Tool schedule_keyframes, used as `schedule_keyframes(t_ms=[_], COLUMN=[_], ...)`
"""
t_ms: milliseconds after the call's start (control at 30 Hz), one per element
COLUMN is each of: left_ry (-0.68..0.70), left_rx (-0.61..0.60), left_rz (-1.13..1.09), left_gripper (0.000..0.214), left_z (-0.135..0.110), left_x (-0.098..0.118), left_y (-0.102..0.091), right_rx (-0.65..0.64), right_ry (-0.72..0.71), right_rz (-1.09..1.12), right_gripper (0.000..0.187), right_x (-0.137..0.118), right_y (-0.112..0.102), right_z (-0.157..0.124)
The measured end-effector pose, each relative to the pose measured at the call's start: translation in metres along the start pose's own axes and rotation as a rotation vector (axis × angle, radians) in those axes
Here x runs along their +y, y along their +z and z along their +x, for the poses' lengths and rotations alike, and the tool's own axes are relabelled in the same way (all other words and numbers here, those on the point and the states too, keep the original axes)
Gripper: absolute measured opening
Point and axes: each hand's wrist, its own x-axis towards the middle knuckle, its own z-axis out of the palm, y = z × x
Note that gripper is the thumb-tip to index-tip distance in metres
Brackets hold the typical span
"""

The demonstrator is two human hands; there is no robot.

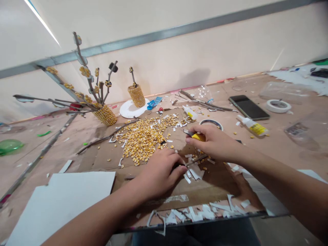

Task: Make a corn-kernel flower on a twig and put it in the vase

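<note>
My left hand (164,171) rests low over the cardboard (164,189), its fingers closed on a thin twig (197,159) that sticks out to the right. Above that twig, my right hand (214,141) grips a yellow utility knife (199,137) whose metal end points left. The knife and the twig are apart. A heap of corn kernels (143,138) lies just beyond my left fingers. White paper scraps (196,171) are scattered under the twig. The end of the twig inside my left hand is hidden.
Behind stand a kernel-covered pot with decorated branches (105,115) and a smaller kernel-covered pot (136,95) on a white disc (125,109). Rightward lie glue bottles (253,126), a phone (248,106) and a tape roll (278,106). White board (74,198) lies at left.
</note>
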Motion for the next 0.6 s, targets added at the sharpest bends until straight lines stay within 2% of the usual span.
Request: schedule_keyframes(t_ms=[100, 267, 433, 600], left_ry=[-0.085, -0.216, -0.205, -0.144], left_rx=[-0.002, -0.079, -0.112, -0.158], left_rz=[-0.016, -0.075, -0.130, -0.046], left_gripper=[0.020, 0.022, 0.020, 0.023], left_z=[-0.002, -0.004, -0.005, -0.006], left_x=[0.002, 0.003, 0.003, 0.001], left_y=[-0.009, -0.019, -0.021, -0.017], right_rx=[0.004, 0.073, 0.080, 0.058], right_ry=[0.002, 0.037, 0.055, 0.047], right_rz=[0.005, 0.032, 0.020, 0.002], right_gripper=[0.026, 0.025, 0.024, 0.024], right_x=[0.000, -0.004, -0.005, -0.005], right_y=[0.000, -0.005, -0.008, -0.004], right_z=[0.000, -0.001, -0.002, -0.001])
